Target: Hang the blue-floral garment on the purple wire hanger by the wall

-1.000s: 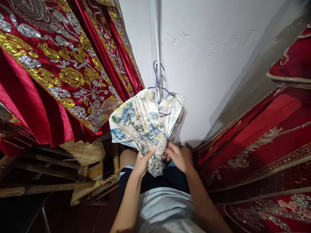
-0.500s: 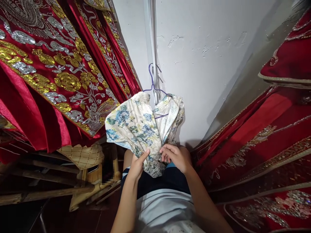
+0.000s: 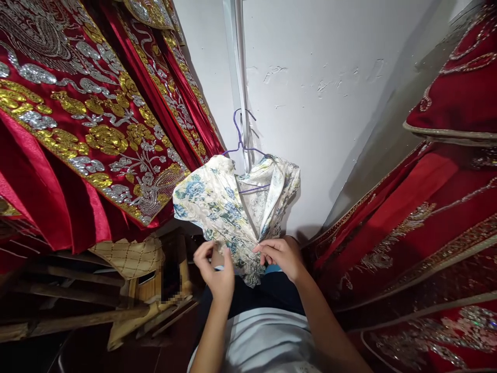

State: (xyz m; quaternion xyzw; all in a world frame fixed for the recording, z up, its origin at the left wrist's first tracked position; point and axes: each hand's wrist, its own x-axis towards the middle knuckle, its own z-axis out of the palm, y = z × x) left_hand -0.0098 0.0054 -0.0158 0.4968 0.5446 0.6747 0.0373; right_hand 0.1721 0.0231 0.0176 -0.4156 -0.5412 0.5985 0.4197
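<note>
Floral blouse (image 3: 217, 202) in cream, blue and green hangs before us at the middle, just above our lap, its deep V neckline facing us. Farthest left we see a red hanging (image 3: 108, 137) covered in gold and silver flowers, its lower point coming down near the blouse's sleeve. Below that, a beige quilted cloth (image 3: 130, 256) shows above some wooden furniture (image 3: 128, 313) made of poles. Next comes our left hand (image 3: 217, 272), thumb and fingers spread apart, at the blouse's lower edge on our left; whether they touch it we cannot tell. A purple hanger (image 3: 239, 142) carries the blouse's shoulders, its hook up beside a pale vertical strip (image 3: 232, 52). Our right hand (image 3: 283, 256) pinches the blouse's front edge between thumb and fingers, right at the bottom of the neckline. Beyond it spreads a scuffed white wall (image 3: 330, 41), and farthest right we have red garments (image 3: 419, 223) with beading and pale trim.
</note>
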